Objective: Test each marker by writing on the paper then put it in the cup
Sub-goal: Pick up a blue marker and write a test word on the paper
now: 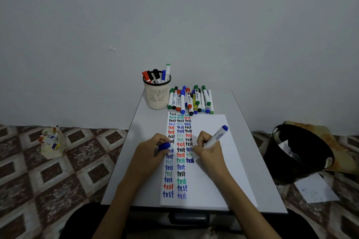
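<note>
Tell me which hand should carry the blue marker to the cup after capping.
Right, probably. The right hand grips the blue marker over the paper; the left hand only holds its cap. The cup stands far left on the table, nearer the left hand, but passing the marker over seems needless.

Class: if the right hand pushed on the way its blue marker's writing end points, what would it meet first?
Most likely the paper, beside the lowest dark blue "test". The right hand hides the tip of the blue marker, so contact is unclear.
</note>
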Tool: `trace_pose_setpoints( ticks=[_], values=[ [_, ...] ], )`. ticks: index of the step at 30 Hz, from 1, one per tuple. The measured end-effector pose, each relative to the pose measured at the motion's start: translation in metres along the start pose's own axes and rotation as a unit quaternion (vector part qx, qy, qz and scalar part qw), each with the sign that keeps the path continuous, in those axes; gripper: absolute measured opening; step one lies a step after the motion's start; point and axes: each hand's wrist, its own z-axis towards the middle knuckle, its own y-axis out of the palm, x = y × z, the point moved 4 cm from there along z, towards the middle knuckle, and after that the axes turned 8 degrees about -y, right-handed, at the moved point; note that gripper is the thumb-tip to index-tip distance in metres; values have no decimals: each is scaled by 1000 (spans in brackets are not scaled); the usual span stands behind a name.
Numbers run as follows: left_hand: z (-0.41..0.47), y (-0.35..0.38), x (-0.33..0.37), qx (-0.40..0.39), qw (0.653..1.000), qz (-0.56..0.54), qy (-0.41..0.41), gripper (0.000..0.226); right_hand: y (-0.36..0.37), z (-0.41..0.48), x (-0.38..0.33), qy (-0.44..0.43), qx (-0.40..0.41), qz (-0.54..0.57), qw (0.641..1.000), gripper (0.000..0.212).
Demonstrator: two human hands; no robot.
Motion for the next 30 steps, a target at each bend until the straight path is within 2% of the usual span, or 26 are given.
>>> trace_pose_setpoints(
  ticks=[4,8,10,11,15,20,24,30],
  values=[
    [0,1,0,-19,999,-22,13,14,-11,-1,-11,0,67,132,989,32],
    [-1,-2,5,-23,997,-46,49,28,-7,-1,-13,25,19,234,972,9],
    [-1,-5,7,-17,997,-65,36,23,-4,-1,-12,43,0,264,964,11],
    [-1,-6,6,-11,996,-83,17,17,-3,-1,-13,47,-6,265,963,14],
    [-2,-8,4,3,990,-133,-43,27,-4,0,-13,35,-14,238,971,4],
    [-2,-7,5,-15,989,-142,-36,25,-4,0,-10,36,-21,218,975,7],
    [-3,-10,5,-21,988,-151,-15,19,-1,-2,-10,40,-40,192,980,17],
    [-4,-16,2,3,976,-214,-30,19,0,-3,-13,74,-51,218,972,10]
  ],
)
